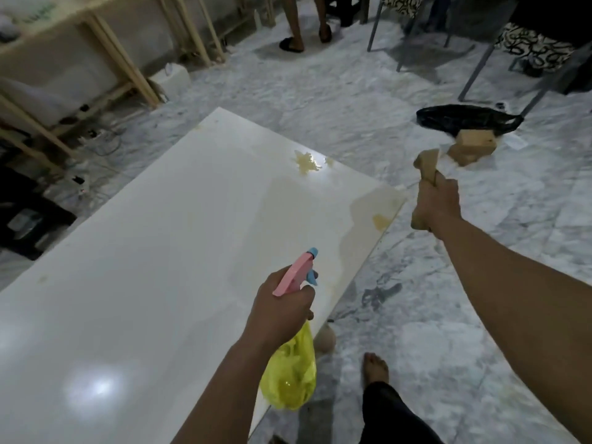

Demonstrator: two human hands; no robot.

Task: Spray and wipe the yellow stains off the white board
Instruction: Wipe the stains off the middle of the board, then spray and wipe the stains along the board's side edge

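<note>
Aiming pink-and-blue plastic spray bottle (296, 277) with left hand (282, 309) clenched around its neck; right hand (437, 203) squeezing soft, crumpled tan cloth (427, 165) beside glossy, probably slippery white board (160, 251).

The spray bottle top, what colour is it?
Pink, with a blue nozzle and trigger, on the spray bottle in the left hand. Head view.

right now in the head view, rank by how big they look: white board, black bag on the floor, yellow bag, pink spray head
1. white board, by far the largest
2. black bag and yellow bag: alike in apparent size; the yellow one is nearer the camera, so unranked
3. pink spray head, smallest
</note>
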